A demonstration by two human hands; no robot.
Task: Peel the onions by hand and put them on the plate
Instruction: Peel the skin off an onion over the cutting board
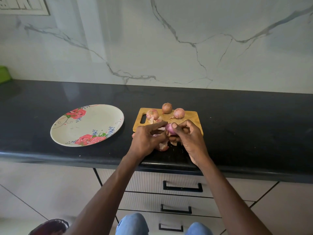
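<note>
A: Held over the near edge of the wooden cutting board [191, 118], at about 6 o'clock of it: one half-peeled onion [169, 128], purple flesh bared on top; right hand [189, 138] curled round it, thumb pressed on the bare flesh; left hand [147, 139] pinching a strip of loose skin [161, 128] beside it, forefinger stretched out.

B: And handling?

A: Probably light and firm; bare flesh likely smooth and slippery, so better cradled than squeezed; skin papery, brittle, apt to tear into scraps; best taken at a lifted edge near the root or tip and pulled along the bulb.

B: Counts?

A: Four onions seen in all; three unpeeled onions [167, 108] at the board's far edge, around 11 to 1 o'clock; one in hand; several torn peelings [163, 147] on the black table [245, 133] under the hands, too bunched to number; one floral plate [101, 114] at 9 o'clock of the board, well apart, no onion on it yet.
</note>
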